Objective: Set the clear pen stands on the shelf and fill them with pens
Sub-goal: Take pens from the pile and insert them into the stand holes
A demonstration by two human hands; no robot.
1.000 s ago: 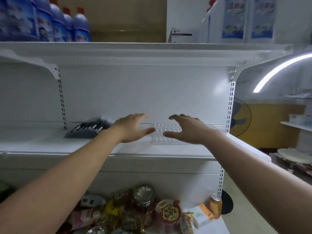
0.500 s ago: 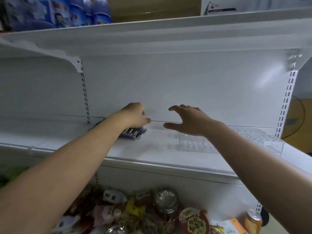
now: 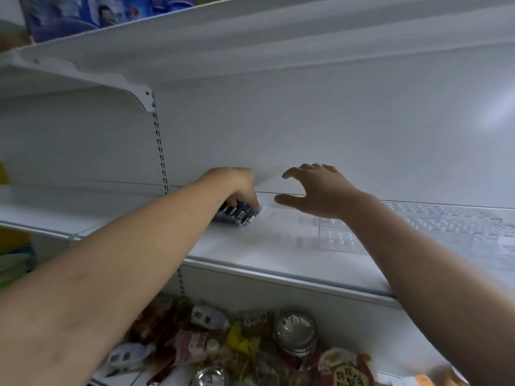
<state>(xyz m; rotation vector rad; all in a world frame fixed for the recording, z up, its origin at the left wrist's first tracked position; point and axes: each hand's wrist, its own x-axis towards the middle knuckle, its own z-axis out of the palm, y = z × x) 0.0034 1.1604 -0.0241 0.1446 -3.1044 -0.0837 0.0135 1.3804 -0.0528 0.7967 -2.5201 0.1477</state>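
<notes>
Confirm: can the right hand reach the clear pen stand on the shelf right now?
Probably yes. The right hand hovers open above the left end of the clear pen stand, nothing between them. The left hand grips the pens to the side, clear of that path.

The one head-worn wide-angle camera is looking forward from close before the shelf (image 3: 259, 247), catching the underside of the upper shelf (image 3: 306, 43) above and packaged goods (image 3: 250, 346) below.

Left hand (image 3: 237, 185) hides most of the pens (image 3: 239, 215)
</notes>
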